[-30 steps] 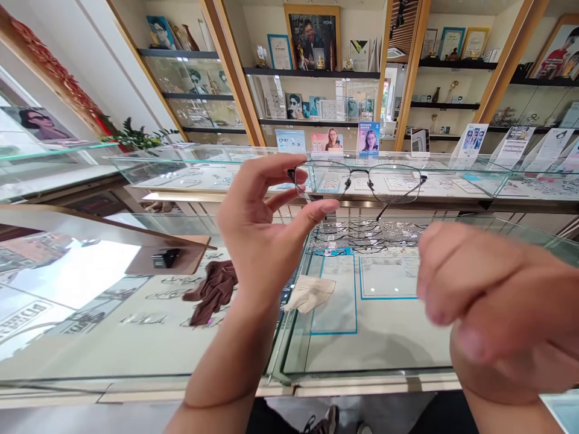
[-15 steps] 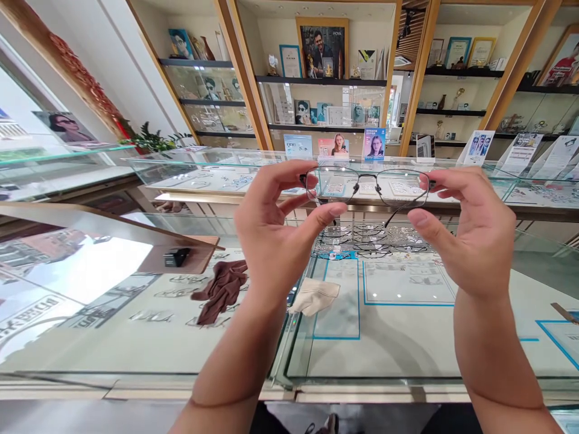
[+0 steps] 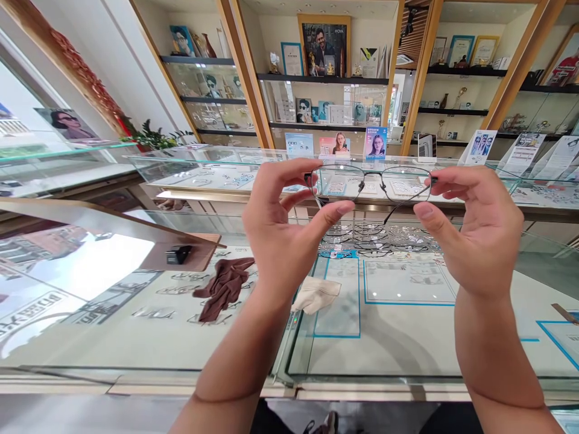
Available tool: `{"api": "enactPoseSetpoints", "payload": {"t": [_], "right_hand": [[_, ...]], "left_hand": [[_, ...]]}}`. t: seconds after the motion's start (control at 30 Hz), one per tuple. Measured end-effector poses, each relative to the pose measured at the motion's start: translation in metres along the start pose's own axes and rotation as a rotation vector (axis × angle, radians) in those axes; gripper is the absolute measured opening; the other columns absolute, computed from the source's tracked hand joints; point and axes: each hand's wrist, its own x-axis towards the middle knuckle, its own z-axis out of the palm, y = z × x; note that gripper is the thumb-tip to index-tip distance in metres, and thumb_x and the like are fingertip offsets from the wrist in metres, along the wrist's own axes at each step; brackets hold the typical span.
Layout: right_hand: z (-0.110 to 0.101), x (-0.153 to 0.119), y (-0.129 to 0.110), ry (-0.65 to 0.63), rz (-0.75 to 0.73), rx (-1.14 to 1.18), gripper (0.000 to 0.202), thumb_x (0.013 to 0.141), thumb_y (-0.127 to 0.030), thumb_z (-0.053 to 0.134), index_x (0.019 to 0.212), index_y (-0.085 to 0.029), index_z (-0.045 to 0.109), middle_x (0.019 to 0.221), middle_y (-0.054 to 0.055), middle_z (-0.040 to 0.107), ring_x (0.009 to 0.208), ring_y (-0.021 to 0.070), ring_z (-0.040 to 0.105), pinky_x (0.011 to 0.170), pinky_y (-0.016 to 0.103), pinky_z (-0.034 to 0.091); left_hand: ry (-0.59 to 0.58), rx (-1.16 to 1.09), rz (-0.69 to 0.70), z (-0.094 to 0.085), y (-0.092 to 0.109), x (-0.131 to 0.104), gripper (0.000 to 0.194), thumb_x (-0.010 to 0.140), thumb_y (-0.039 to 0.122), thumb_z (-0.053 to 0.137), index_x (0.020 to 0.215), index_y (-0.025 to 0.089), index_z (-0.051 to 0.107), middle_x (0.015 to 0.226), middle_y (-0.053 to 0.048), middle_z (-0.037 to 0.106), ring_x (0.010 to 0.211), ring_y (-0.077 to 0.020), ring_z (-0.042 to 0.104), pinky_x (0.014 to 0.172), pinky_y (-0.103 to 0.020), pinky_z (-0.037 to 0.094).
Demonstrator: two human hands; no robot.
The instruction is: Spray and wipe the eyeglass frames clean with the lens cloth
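Observation:
A pair of eyeglasses [image 3: 373,173] with a thin dark frame and clear lenses is held up above the glass counter. My left hand [image 3: 289,223] grips its left end between the fingers, thumb stretched out below the lens. At the other end, my right hand [image 3: 479,223] has its fingers closed on the frame by the hinge, the thumb lower and apart from the lens. One dark temple arm slants down behind the right lens. Below the hands, a cream cloth [image 3: 316,295] and a crumpled brown cloth [image 3: 225,288] lie on the counter top.
Rows of eyeglasses [image 3: 375,238] sit beyond the cloths in the glass counter [image 3: 384,355]. A tilted mirror [image 3: 90,259] stands at left. Another display case [image 3: 217,175] runs across behind, with upright cards [image 3: 375,143] on it. Shelves [image 3: 321,78] line the wall.
Both hands and the eyeglasses have shifted slightly to the right in the view. The grip on the frame looks the same.

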Motion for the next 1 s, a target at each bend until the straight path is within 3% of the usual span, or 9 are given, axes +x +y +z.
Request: {"api": "enactPoseSetpoints", "payload": {"t": [0.33, 1.0], "right_hand": [[0.0, 0.001, 0.005, -0.054, 0.06, -0.017, 0.025, 0.093, -0.04, 0.078, 0.116, -0.033, 0.073, 0.11, 0.003, 0.072, 0.1, 0.0235, 0.068, 0.094, 0.046, 0.057], [0.0, 0.0, 0.004, -0.072, 0.066, -0.093, 0.027, 0.093, -0.041, 0.077, 0.119, -0.032, 0.072, 0.112, 0.003, 0.074, 0.1, 0.024, 0.071, 0.091, 0.046, 0.058]], "left_hand": [[0.048, 0.106, 0.139, 0.0, -0.008, 0.0, 0.049, 0.072, 0.054, 0.093, 0.11, 0.03, 0.074, 0.098, -0.002, 0.061, 0.09, -0.0194, 0.057, 0.082, -0.036, 0.054], [0.037, 0.164, 0.188, -0.002, -0.012, 0.001, 0.053, 0.073, 0.059, 0.091, 0.115, 0.031, 0.074, 0.099, -0.003, 0.057, 0.09, -0.0207, 0.054, 0.078, -0.036, 0.052]]}}
